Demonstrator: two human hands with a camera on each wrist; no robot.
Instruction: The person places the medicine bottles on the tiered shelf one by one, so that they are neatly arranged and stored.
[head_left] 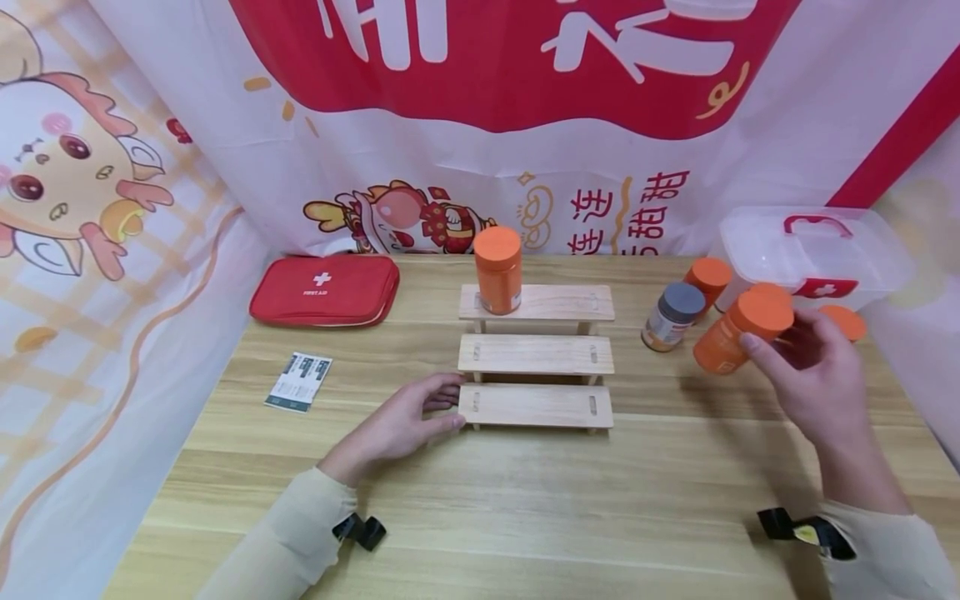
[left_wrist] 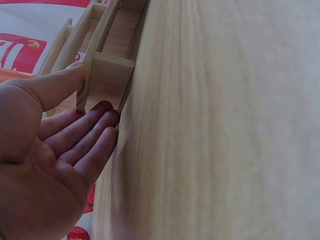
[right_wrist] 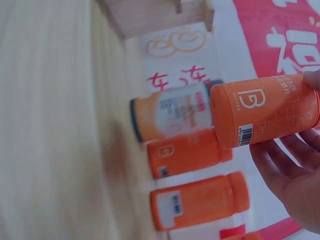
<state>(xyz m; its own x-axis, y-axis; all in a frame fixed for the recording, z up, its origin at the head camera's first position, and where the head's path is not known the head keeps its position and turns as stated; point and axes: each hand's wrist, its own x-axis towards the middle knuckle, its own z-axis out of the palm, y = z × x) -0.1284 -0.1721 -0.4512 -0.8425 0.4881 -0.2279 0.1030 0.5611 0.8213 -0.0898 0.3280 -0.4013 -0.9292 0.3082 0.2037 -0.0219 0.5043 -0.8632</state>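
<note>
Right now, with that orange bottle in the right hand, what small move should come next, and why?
Probably carry the held bottle left to the bare right side of the back step. The right hand already has it lifted off the table, a similar orange bottle stands on that step's left side, and the left hand touches the front step, perhaps steadying it.

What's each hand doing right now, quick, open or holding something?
Left hand: open, touching the end of the front wooden shelf.
Right hand: holding an orange bottle.
</note>
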